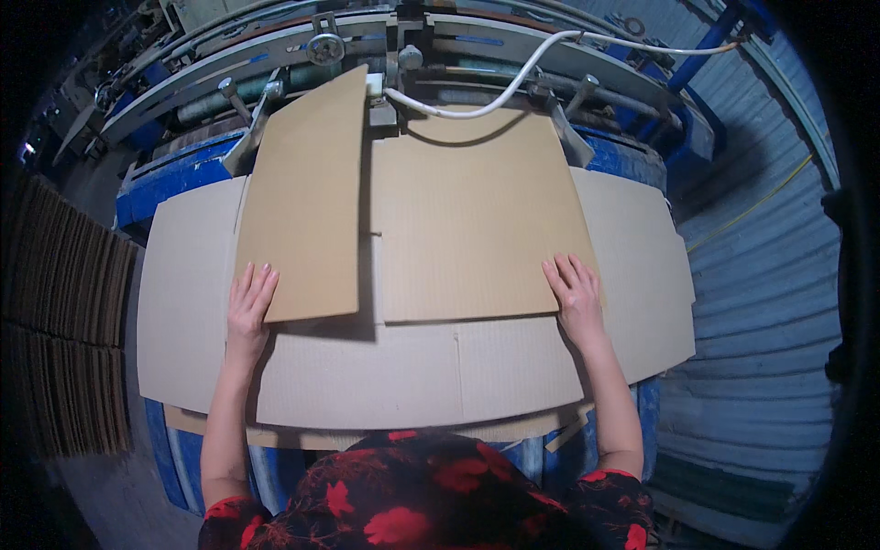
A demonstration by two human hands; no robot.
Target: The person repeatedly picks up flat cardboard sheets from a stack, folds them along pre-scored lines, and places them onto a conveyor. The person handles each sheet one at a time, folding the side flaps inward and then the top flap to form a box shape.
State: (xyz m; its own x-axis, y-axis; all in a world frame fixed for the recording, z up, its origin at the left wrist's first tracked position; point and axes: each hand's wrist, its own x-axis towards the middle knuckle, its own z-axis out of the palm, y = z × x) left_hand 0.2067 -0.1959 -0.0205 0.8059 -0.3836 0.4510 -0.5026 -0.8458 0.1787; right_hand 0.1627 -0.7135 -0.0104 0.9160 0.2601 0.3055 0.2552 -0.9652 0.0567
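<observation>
A folded brown cardboard box blank [467,220] lies on top of a larger pale cardboard sheet [367,376] on the blue machine table. Its left flap [307,192] is raised and folded over toward the middle. My left hand [249,302] rests flat at the lower left corner of that flap, fingers spread. My right hand [573,293] presses flat on the lower right corner of the folded blank. Neither hand grips anything.
A grey and blue machine [385,55] with rollers, a knob and a white hose [513,82] stands just beyond the cardboard. Stacks of flat cardboard [64,321] stand on edge at the left. A corrugated metal wall [761,302] is at the right.
</observation>
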